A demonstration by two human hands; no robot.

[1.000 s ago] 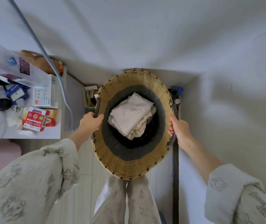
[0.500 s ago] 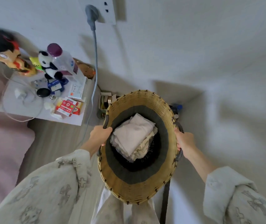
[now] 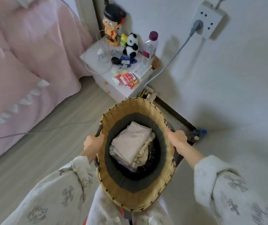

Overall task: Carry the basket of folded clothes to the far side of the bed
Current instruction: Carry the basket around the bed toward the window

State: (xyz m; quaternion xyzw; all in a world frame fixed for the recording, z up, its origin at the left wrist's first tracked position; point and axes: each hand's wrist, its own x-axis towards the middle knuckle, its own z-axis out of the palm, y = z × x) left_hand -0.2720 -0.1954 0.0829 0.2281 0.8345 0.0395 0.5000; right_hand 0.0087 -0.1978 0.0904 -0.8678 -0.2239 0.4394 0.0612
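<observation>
A round woven basket (image 3: 128,106), tan rim with a dark lining, hangs in front of my body, held off the floor. Folded pale clothes (image 3: 132,143) lie stacked at its bottom. My left hand (image 3: 92,142) grips the dark handle on the basket's left side. My right hand (image 3: 176,138) grips the handle on the right side. The pink bed (image 3: 24,62) fills the upper left of the view.
A white nightstand (image 3: 122,90) crowded with toys, a bottle, boxes and cables stands against the wall just beyond the basket. A grey cord (image 3: 170,62) runs from a wall socket (image 3: 209,21) down behind it. Another cable (image 3: 32,131) trails across the wooden floor. Small bottles (image 3: 198,133) sit in the corner.
The view has swung left and pulled back from the wall corner: the nightstand and the pink bed have come into sight. Both hands keep their grip on the basket handles.
</observation>
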